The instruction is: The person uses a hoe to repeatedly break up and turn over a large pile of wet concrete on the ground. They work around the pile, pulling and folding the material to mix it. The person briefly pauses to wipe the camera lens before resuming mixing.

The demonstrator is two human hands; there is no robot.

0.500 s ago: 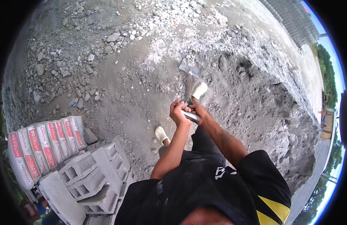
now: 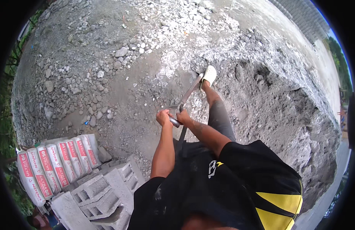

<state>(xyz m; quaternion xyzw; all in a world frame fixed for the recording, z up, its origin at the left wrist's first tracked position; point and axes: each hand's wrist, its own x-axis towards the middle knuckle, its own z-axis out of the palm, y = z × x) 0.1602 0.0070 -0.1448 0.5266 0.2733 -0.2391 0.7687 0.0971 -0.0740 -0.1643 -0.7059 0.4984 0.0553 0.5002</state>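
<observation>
A shovel (image 2: 191, 91) slants away from me, its handle end low and to the left. My left hand (image 2: 164, 117) is closed around the left end of its grip. Close beside it, my right hand (image 2: 183, 116) is wrapped on the grip's right part. The shaft runs to the foot of a grey sand pile (image 2: 277, 103). Most of the blade cannot be made out; it lies at the ground beside my right foot in a pale clog (image 2: 209, 75). The clog touches or nearly touches the shovel's lower end; I cannot tell which.
Red-and-white sacks (image 2: 64, 163) stand in a row at the lower left. Grey hollow concrete blocks (image 2: 95, 195) are stacked next to them. Loose stones (image 2: 93, 105) lie scattered over the ground on the left. Stacked grey blocks (image 2: 304, 17) show at the far upper right.
Both hands have moved left with the shovel's grip, so the shaft now leans left. My right foot has stepped forward to the blade, which shows less. The view has shifted slightly.
</observation>
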